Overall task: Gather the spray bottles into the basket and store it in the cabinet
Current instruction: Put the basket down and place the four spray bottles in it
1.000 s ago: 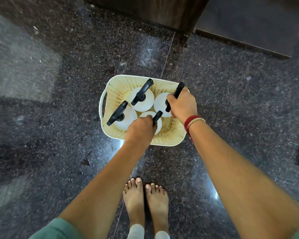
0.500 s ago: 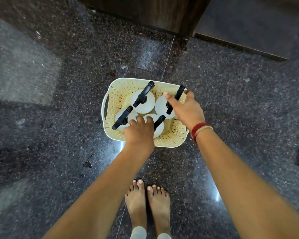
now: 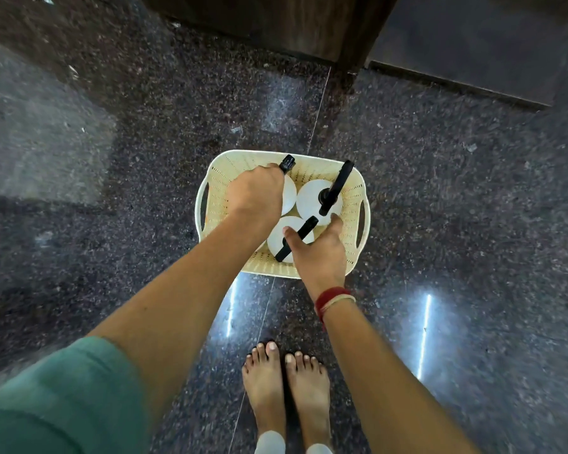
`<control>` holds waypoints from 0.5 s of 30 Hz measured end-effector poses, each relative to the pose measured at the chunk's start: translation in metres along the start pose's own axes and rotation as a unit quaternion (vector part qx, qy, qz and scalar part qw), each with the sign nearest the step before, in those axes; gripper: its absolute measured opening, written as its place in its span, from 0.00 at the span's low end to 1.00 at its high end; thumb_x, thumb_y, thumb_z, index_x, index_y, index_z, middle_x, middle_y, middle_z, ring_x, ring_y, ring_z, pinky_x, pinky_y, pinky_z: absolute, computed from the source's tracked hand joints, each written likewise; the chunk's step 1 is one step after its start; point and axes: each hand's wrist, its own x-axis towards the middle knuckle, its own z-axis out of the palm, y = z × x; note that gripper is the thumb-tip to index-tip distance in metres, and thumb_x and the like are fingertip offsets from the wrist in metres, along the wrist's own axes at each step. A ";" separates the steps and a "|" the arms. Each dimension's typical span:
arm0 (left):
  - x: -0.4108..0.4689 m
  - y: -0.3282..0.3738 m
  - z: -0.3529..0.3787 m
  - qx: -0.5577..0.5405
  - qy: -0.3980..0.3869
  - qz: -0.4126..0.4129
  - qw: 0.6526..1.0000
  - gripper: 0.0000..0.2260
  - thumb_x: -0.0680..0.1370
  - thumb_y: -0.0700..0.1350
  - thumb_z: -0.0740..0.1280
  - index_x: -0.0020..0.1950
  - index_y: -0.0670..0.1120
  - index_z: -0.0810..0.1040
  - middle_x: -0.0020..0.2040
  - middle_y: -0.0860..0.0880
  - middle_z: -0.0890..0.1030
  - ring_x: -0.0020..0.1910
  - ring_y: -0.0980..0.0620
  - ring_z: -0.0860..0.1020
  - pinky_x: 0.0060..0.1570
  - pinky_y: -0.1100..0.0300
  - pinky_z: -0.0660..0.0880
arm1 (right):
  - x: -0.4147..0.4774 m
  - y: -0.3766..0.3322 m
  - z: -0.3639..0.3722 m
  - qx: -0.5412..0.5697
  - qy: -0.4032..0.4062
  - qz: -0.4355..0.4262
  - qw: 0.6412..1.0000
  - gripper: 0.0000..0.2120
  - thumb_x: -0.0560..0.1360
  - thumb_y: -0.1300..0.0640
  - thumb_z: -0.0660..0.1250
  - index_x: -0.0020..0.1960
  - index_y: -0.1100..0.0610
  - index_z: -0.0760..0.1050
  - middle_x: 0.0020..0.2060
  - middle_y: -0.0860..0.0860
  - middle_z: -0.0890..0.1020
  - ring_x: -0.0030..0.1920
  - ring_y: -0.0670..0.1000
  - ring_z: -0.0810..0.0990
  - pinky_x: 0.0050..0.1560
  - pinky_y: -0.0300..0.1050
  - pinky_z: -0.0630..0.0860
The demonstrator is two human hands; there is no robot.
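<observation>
looking down, we are seeing the dark speckled floor (image 3: 440,191) filling most of the view, with the wooden cabinet (image 3: 259,21) standing at the top edge. the cream basket (image 3: 351,194) is sitting on the floor, well short of the cabinet, holding white bottles with black spray heads. our left hand (image 3: 256,194) is closing around the far-left bottle (image 3: 289,194), its nozzle poking out past the knuckles. our right hand (image 3: 322,253) is hovering half-open over the near bottle (image 3: 276,239), thumb touching its head, not clamped. a third bottle (image 3: 309,199) is standing free at the far right. a red band (image 3: 332,298) is circling our right wrist.
</observation>
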 end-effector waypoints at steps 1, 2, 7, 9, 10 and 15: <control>0.001 -0.001 0.002 -0.001 0.004 0.004 1.000 0.09 0.78 0.38 0.62 0.58 0.39 0.71 0.50 0.39 0.80 0.48 0.39 0.80 0.35 0.53 0.68 | 0.001 0.001 0.002 0.002 0.001 -0.013 1.000 0.37 0.70 0.48 0.71 0.72 0.57 0.56 0.61 0.58 0.77 0.59 0.59 0.77 0.58 0.47 0.72; 0.002 -0.002 0.003 -0.002 0.010 0.007 1.000 0.09 0.78 0.38 0.62 0.57 0.39 0.71 0.51 0.39 0.80 0.48 0.39 0.80 0.35 0.53 0.68 | 0.002 0.002 0.003 0.003 0.002 -0.028 1.000 0.35 0.71 0.50 0.70 0.71 0.57 0.57 0.60 0.58 0.78 0.58 0.59 0.78 0.57 0.47 0.73; 0.007 -0.006 0.004 0.009 0.030 0.022 0.999 0.10 0.77 0.38 0.65 0.57 0.39 0.70 0.49 0.40 0.81 0.47 0.39 0.80 0.35 0.53 0.68 | 0.002 0.002 0.004 0.013 -0.009 -0.039 0.999 0.29 0.72 0.53 0.68 0.69 0.57 0.61 0.54 0.57 0.81 0.54 0.60 0.79 0.54 0.47 0.75; 0.006 -0.008 0.006 0.000 0.034 0.027 0.999 0.08 0.78 0.40 0.63 0.55 0.40 0.71 0.47 0.40 0.81 0.45 0.40 0.80 0.35 0.53 0.68 | 0.000 0.001 0.001 -0.009 -0.005 -0.031 0.999 0.31 0.72 0.44 0.68 0.68 0.56 0.62 0.54 0.55 0.81 0.54 0.58 0.79 0.49 0.44 0.72; 0.004 -0.010 0.007 -0.010 0.037 0.027 0.999 0.07 0.78 0.41 0.62 0.54 0.40 0.72 0.46 0.40 0.81 0.44 0.40 0.79 0.35 0.53 0.67 | 0.000 -0.001 -0.004 -0.036 0.013 -0.024 0.999 0.33 0.71 0.37 0.66 0.67 0.55 0.63 0.54 0.55 0.81 0.53 0.58 0.80 0.46 0.45 0.70; 0.003 -0.021 0.008 -0.042 0.033 0.025 0.998 0.13 0.79 0.50 0.59 0.48 0.41 0.74 0.36 0.44 0.75 0.33 0.45 0.69 0.31 0.55 0.64 | 0.034 -0.021 -0.036 -0.158 0.084 -0.016 0.984 0.35 0.70 0.27 0.53 0.49 0.58 0.75 0.42 0.54 0.81 0.41 0.56 0.79 0.39 0.46 0.71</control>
